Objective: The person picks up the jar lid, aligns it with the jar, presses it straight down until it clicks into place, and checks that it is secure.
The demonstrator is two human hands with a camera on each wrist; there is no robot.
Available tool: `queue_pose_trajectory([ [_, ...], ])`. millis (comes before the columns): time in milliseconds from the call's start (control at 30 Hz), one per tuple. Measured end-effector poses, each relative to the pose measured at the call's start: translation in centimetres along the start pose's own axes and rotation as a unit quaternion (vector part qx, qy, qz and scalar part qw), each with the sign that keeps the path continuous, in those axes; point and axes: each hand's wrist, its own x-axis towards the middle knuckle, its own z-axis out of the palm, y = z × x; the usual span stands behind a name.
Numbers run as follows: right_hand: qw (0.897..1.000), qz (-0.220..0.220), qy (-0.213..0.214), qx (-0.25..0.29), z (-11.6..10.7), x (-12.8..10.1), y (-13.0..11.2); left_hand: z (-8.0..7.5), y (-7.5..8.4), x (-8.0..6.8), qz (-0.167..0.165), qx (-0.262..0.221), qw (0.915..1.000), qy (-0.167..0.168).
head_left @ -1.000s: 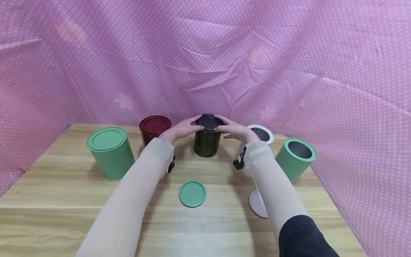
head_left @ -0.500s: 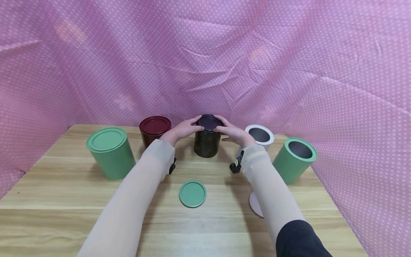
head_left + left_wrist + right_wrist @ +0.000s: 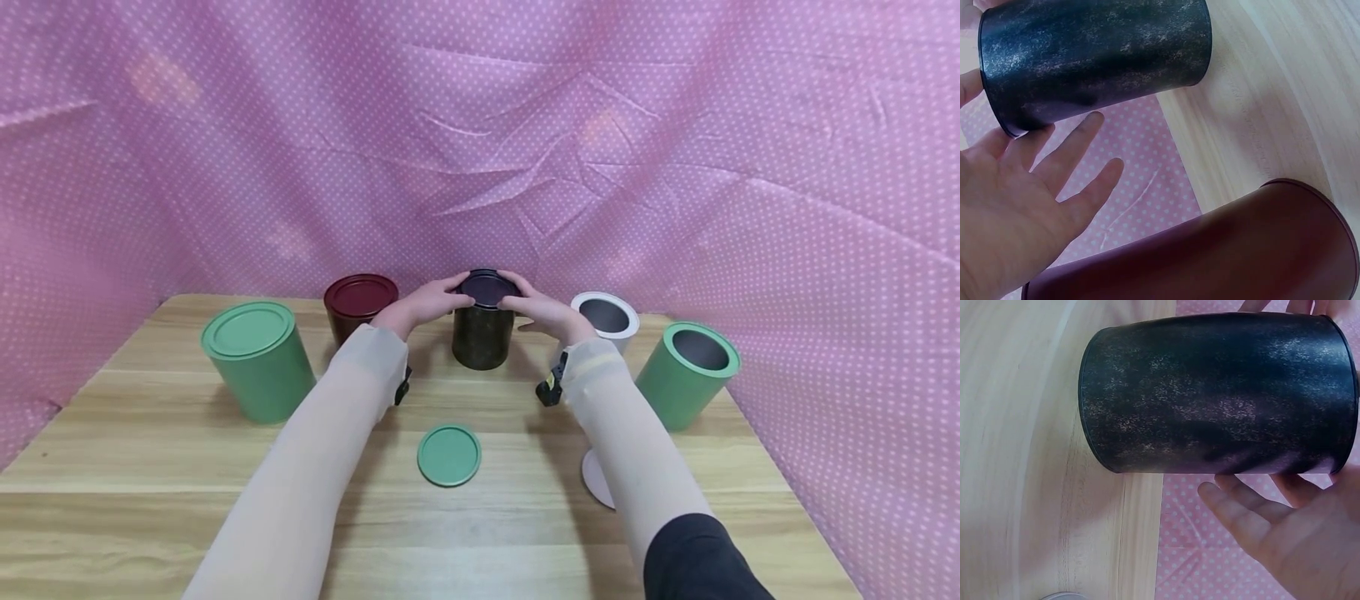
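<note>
A black speckled can (image 3: 482, 337) stands upright at the back middle of the table, its dark lid (image 3: 489, 289) seated on top. My left hand (image 3: 429, 302) grips the can's top edge from the left, thumb over the lid's near rim. In the left wrist view, fingers (image 3: 1075, 147) of that hand spread along the can's side, some apart from it. From the right, my right hand (image 3: 547, 311) holds the same top edge, its thumb likewise at the rim. The right wrist view has this hand's fingers (image 3: 1241, 509) beside the can wall. The thumbs are hidden there.
Left of the hands stand a dark red lidded can (image 3: 362, 297) and a green lidded can (image 3: 258, 367). On the right are a white can (image 3: 628, 323) and a green can (image 3: 678, 387), both uncovered. A green lid (image 3: 449, 456) and a whitish lid (image 3: 596, 482) lie nearer.
My right wrist and forearm have shifted slightly left, uncovering more of the white can. Both hands stay at the black can's top edge; the can has not visibly moved.
</note>
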Motion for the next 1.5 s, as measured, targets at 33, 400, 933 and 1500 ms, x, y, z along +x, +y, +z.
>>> queue_pose_trajectory([
  [33, 1.0, 0.003, 0.001, -0.002, 0.0, 0.0, -0.1, -0.1, 0.1, 0.0, -0.001, 0.004, 1.0, -0.002],
  [400, 1.0, 0.013, 0.021, -0.01, -0.7, -0.5, -1.3, -0.5, 1.5, 0.2, 0.001, 0.019, 0.9998, 0.008],
  [933, 0.999, 0.016, 0.033, 0.012, -0.6, -0.5, -1.4, -0.3, 1.8, 0.5, -0.034, 0.002, 0.9994, 0.011],
  [1500, 0.999, 0.009, 0.015, -0.045, 0.2, -0.7, -1.0, 0.3, 0.7, -0.3, -0.045, -0.039, 0.9982, 0.001],
])
